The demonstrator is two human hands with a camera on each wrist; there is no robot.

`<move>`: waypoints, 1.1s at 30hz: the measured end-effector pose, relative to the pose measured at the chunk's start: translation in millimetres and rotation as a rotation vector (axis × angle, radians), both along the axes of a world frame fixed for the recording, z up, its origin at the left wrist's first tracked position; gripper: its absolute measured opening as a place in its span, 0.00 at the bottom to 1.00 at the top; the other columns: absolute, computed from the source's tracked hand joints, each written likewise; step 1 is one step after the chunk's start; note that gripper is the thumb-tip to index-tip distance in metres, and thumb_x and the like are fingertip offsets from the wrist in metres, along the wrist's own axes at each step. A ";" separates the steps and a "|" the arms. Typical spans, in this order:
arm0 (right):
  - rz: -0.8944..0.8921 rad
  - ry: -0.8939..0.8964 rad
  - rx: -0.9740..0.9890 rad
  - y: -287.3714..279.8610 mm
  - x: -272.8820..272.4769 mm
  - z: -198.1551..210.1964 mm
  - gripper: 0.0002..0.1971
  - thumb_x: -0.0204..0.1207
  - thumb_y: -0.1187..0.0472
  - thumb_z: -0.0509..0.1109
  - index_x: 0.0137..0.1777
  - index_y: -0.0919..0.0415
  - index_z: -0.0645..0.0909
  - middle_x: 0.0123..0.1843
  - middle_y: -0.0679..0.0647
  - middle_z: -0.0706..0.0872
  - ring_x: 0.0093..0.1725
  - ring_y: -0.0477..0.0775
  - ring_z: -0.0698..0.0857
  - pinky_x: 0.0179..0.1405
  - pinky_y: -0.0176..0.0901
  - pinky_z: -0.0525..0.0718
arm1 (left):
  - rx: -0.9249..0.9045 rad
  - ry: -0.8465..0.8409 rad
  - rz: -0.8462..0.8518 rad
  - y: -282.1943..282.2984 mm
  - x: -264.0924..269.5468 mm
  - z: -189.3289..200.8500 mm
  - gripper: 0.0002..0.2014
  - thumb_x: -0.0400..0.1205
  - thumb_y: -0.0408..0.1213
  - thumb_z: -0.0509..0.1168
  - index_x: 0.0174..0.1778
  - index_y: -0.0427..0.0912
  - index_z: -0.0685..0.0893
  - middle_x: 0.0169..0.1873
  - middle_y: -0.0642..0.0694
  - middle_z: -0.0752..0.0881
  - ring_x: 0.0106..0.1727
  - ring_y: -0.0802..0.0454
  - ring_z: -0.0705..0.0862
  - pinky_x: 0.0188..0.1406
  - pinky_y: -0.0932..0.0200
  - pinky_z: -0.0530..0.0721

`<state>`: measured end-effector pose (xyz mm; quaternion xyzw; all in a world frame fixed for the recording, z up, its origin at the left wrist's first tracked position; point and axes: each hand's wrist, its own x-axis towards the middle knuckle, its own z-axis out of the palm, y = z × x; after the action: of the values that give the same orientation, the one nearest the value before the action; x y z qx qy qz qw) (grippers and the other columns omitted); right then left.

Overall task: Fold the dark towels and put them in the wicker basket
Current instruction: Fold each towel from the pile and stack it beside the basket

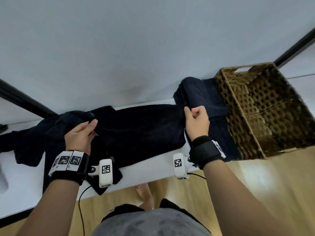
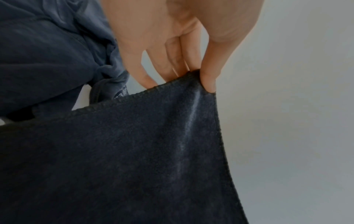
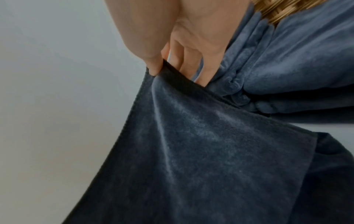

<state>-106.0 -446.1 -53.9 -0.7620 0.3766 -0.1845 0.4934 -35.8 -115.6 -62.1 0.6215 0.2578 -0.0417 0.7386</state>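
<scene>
The left hand (image 1: 80, 135) and right hand (image 1: 196, 123) each pinch a far corner of the dark towel (image 1: 139, 132) (thumb in front, fingers behind), stretched over the white table (image 1: 153, 169). At two o'clock, folded towels (image 1: 202, 94) lie against the wicker basket (image 1: 265, 109); at nine, a rumpled towel heap (image 1: 42, 130).

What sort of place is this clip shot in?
Probably a plain indoor room set up for recording: a white table against a bare pale wall, a wood-look floor, with dark towels and a wicker basket laid out.
</scene>
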 end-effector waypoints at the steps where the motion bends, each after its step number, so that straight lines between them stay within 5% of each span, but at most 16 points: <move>1: 0.004 -0.017 -0.014 0.8 -2.3 5.7 0.13 0.78 0.51 0.73 0.37 0.49 0.72 0.34 0.42 0.82 0.36 0.36 0.80 0.35 0.21 0.72 | 0.010 -0.027 0.000 -1.9 -1.9 7.0 0.06 0.73 0.33 0.78 0.31 0.47 0.93 0.35 0.46 0.92 0.41 0.50 0.91 0.51 0.55 0.89; 9: 0.093 -0.231 0.049 -11.0 -13.6 66.7 0.13 0.70 0.57 0.81 0.31 0.50 0.79 0.28 0.37 0.85 0.31 0.32 0.81 0.37 0.22 0.77 | 0.237 -0.216 0.025 -2.6 -11.3 90.8 0.06 0.72 0.41 0.80 0.40 0.47 0.91 0.38 0.47 0.91 0.41 0.53 0.89 0.49 0.58 0.86; 13: 0.133 -0.365 0.059 -14.9 -8.0 122.7 0.11 0.66 0.58 0.83 0.30 0.50 0.82 0.30 0.40 0.88 0.35 0.38 0.86 0.45 0.37 0.85 | 0.342 -0.388 0.035 11.0 -5.7 156.5 0.08 0.69 0.45 0.81 0.39 0.49 0.92 0.35 0.55 0.92 0.39 0.62 0.89 0.43 0.70 0.84; 16: 0.185 -0.469 0.035 -17.4 -3.3 171.5 0.10 0.66 0.58 0.83 0.33 0.48 0.83 0.32 0.38 0.89 0.36 0.38 0.87 0.48 0.40 0.87 | 0.476 -0.535 0.020 22.2 -6.2 218.2 0.04 0.68 0.51 0.79 0.33 0.64 0.90 0.32 0.67 0.89 0.35 0.74 0.85 0.36 0.81 0.77; 18: 0.248 -0.493 -0.016 -19.9 -0.9 199.9 0.08 0.68 0.56 0.81 0.44 0.45 0.86 0.36 0.38 0.89 0.39 0.33 0.87 0.51 0.37 0.86 | 0.539 -0.610 0.026 27.7 -7.8 255.4 0.06 0.66 0.54 0.78 0.30 0.72 0.88 0.30 0.72 0.87 0.33 0.77 0.84 0.34 0.83 0.75; 20: 0.321 -0.498 -0.082 -21.0 -0.9 225.9 0.15 0.73 0.55 0.78 0.59 0.43 0.86 0.41 0.38 0.87 0.42 0.31 0.85 0.55 0.32 0.82 | 0.565 -0.690 0.045 33.2 -11.6 285.9 0.05 0.63 0.56 0.77 0.31 0.71 0.88 0.30 0.70 0.88 0.33 0.75 0.84 0.35 0.81 0.77; 22: 0.376 -0.509 -0.140 -20.1 -1.9 247.6 0.15 0.77 0.55 0.74 0.63 0.47 0.87 0.47 0.37 0.88 0.48 0.33 0.85 0.60 0.35 0.82 | 0.584 -0.760 0.050 39.8 -15.5 305.6 0.05 0.63 0.56 0.77 0.32 0.69 0.89 0.31 0.67 0.88 0.34 0.72 0.84 0.37 0.77 0.79; 26: 0.407 -0.580 -0.140 -13.1 -8.9 272.2 0.06 0.77 0.57 0.74 0.50 0.46 0.90 0.48 0.42 0.91 0.52 0.46 0.88 0.62 0.53 0.86 | 0.625 -0.833 0.039 48.9 -28.9 323.8 0.10 0.69 0.48 0.77 0.41 0.70 0.89 0.28 0.67 0.85 0.32 0.69 0.81 0.37 0.74 0.79; 31: 0.325 -0.637 -0.061 -10.6 -24.7 276.5 0.06 0.69 0.53 0.80 0.39 0.37 0.89 0.43 0.39 0.92 0.49 0.41 0.89 0.59 0.46 0.87 | 0.522 -0.786 0.024 47.3 -47.0 323.9 0.05 0.78 0.31 0.73 0.44 0.45 0.90 0.25 0.53 0.87 0.30 0.52 0.90 0.25 0.67 0.83; 33: 0.299 -0.637 -0.057 -10.6 -33.1 274.5 0.08 0.69 0.52 0.81 0.36 0.34 0.89 0.42 0.36 0.91 0.48 0.37 0.88 0.58 0.41 0.86 | 0.486 -0.769 -0.005 44.7 -57.2 323.3 0.06 0.80 0.27 0.71 0.41 0.42 0.88 0.30 0.47 0.86 0.34 0.46 0.92 0.29 0.66 0.86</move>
<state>-139.1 -456.7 220.6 -0.7262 0.0829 -0.3492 0.5863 -92.9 -70.8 261.2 0.7478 -0.0342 0.2520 0.6133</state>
